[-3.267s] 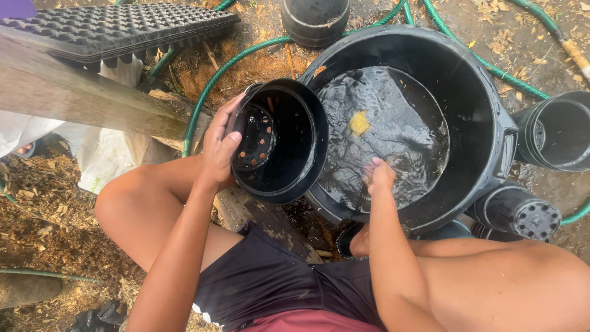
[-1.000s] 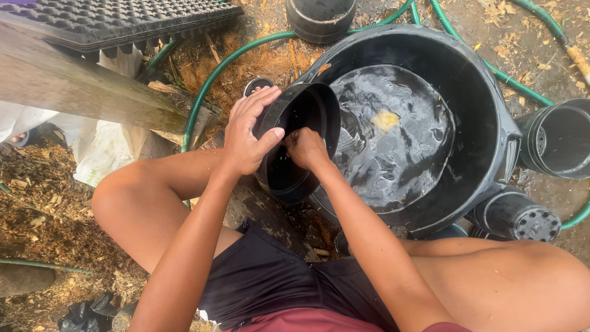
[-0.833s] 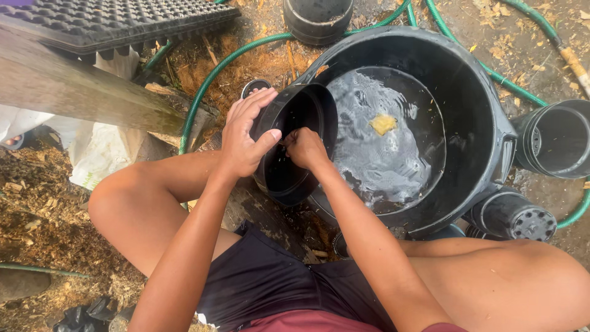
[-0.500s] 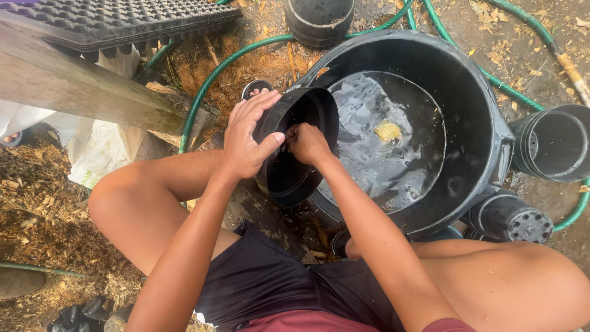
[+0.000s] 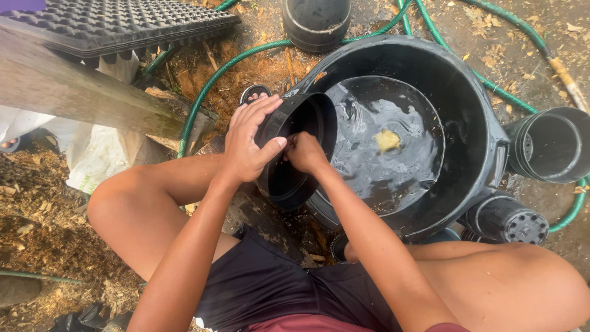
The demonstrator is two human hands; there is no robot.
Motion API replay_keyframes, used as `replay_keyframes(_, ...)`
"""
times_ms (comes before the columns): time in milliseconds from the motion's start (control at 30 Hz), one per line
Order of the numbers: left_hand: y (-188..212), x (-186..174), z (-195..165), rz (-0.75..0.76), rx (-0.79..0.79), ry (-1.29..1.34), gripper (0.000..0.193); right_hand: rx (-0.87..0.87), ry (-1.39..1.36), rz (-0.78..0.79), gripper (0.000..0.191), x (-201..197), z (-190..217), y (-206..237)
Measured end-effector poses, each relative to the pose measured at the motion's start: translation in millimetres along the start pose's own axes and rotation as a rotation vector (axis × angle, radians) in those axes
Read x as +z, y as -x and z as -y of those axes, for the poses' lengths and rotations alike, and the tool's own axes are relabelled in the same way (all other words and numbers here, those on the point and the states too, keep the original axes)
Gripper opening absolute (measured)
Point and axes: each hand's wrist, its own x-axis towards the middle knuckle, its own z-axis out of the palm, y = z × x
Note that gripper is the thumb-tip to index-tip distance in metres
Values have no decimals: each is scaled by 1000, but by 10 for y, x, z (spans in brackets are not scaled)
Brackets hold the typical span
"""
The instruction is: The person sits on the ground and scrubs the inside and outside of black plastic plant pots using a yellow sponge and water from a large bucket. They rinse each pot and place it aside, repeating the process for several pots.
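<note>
A black plastic plant pot [image 5: 307, 123] lies tilted on its side over the near-left rim of a large black tub [image 5: 473, 123]. My left hand [image 5: 249, 138] grips the pot's outer wall and rim. My right hand [image 5: 305, 152] is closed and reaches into the pot's mouth; what it holds, if anything, is hidden. The tub holds dark water [image 5: 393, 160] with a small yellow sponge [image 5: 387, 140] floating in it. I sit low with my knees on either side of the tub.
A green hose [image 5: 233, 67] loops around the tub on mulch-covered ground. Other black pots lie at the top [image 5: 316, 21], at the right [image 5: 547, 144] and upside down at the lower right [image 5: 507, 220]. A black seedling tray [image 5: 117, 21] rests on a wooden plank [image 5: 74, 92] at the upper left.
Earlier my right hand was in the tub's water and the pot faced up. Now the pot is tipped on its side and my right hand is inside it. The sponge has drifted.
</note>
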Motion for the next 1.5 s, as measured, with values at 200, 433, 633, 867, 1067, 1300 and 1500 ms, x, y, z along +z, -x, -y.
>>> replay_keyframes(200, -20, -13, 25, -14, 18, 7, 67, 27, -62, -66, 17, 26, 12, 14)
replay_keyframes(433, -50, 41, 4, -9, 4, -50, 66, -69, 78, -139, 20, 247, -63, 103)
replay_keyframes(633, -55, 97, -22, 8, 0, -74, 68, -44, -17, -244, 21, 340, -138, 54)
replay_keyframes(867, -51, 90, -15, 12, -22, -73, 69, 15, 38, -125, 21, 266, -52, 29)
replay_keyframes(1067, -22, 74, 22, -8, -22, -59, 69, -25, 131, -56, 22, 184, -16, 9)
replay_keyframes(1300, 8, 47, 91, -35, -25, -9, 69, -64, 71, -8, 17, 207, 16, 32)
replay_keyframes(1500, 16, 16, 212, -46, -46, 49, 68, -88, -4, -122, 17, 191, -6, 12)
